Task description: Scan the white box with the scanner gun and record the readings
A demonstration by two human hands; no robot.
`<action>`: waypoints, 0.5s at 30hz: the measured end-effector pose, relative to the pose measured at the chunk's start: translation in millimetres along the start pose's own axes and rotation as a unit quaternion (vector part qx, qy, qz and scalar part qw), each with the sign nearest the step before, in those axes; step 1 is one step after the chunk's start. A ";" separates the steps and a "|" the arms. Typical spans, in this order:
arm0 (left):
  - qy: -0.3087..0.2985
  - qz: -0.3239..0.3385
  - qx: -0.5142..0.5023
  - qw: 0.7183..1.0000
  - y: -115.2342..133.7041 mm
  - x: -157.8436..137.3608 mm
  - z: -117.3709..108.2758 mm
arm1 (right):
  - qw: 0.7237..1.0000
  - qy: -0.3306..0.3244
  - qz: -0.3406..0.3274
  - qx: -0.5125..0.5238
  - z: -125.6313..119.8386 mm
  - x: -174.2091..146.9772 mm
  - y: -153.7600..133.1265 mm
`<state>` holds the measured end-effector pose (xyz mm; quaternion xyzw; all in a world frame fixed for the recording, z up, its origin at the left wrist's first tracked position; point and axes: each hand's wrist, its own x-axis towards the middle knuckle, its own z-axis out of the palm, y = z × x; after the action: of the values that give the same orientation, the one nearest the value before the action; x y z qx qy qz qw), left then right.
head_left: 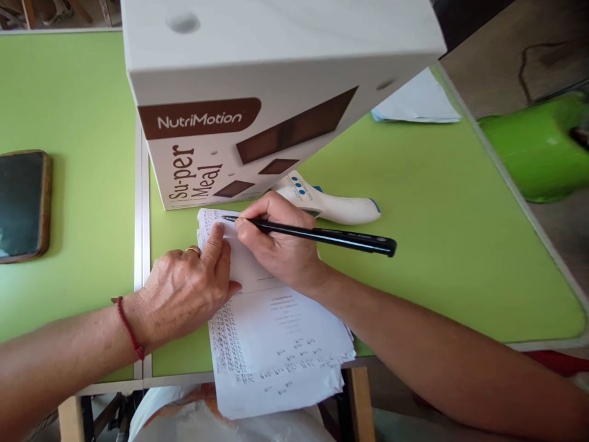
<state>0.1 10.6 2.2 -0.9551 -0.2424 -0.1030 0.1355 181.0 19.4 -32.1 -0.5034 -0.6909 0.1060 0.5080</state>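
Observation:
A black pen (331, 236) is pinched in my right hand (288, 245), its tip touching the upper part of a sheet of paper (276, 319). The sheet carries rows of small handwriting and hangs over the table's near edge. Flat on its left side, my left hand (191, 288) presses the paper with the index fingertip close to the pen tip; its fingers are extended and hold nothing. A ring and a red string bracelet (129, 328) are on that hand and wrist. Just beyond my right hand lies a white handheld device with blue buttons (345, 207), partly hidden.
A large white NutriMotion box (193, 166) stands right behind the paper. At the left is a phone (23, 205) on the green table (92, 110). Folded papers (416, 101) lie at the back right. Off the right edge is a green stool-like object (534, 147).

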 end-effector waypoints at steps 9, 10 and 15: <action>-0.001 0.000 0.004 1.000 -0.1 -0.1 1.2 | 1.000 -0.006 -0.004 0.009 0.3 -0.1 -0.4; 0.001 0.000 0.005 1.000 -0.2 0.2 1.4 | 1.000 -0.005 -0.004 0.009 0.3 -0.2 -0.1; 0.003 0.002 0.003 1.000 -0.8 0.0 1.4 | 1.000 0.005 -0.001 0.004 0.2 0.0 0.3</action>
<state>-0.2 11.8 1.0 -0.9550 -0.2402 -0.1046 0.1393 181.0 19.6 -32.4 -0.5007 -0.6885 0.1058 0.5139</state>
